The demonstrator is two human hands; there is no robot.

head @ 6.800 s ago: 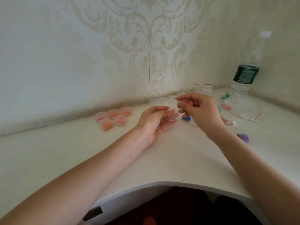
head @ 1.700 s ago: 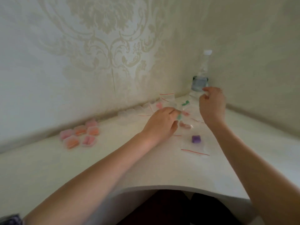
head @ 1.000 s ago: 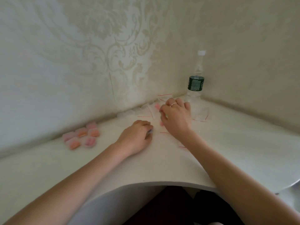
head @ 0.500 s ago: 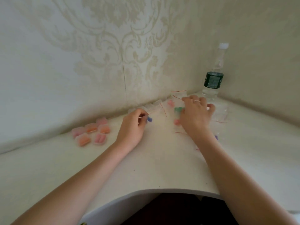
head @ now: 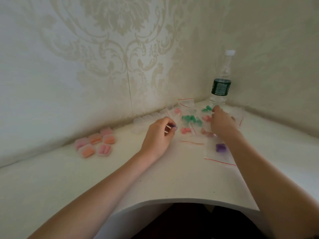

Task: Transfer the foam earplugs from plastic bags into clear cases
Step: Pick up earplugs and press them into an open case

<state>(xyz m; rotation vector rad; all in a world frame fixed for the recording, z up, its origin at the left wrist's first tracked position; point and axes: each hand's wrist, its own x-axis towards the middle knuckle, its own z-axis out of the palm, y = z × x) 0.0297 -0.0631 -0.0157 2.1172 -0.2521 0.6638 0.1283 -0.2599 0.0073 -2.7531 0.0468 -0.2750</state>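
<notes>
L hand (head: 158,137) pinches a purple earplug (head: 174,126) in curled fingers, R hand (head: 222,123) reaches loosely open over bagged green earplugs (head: 189,119) just beyond; best grab one empty clear case (head: 140,121) w/ it first.

Bagged green and pink earplugs (head: 189,119) right of filled clear cases (head: 95,144)
</notes>
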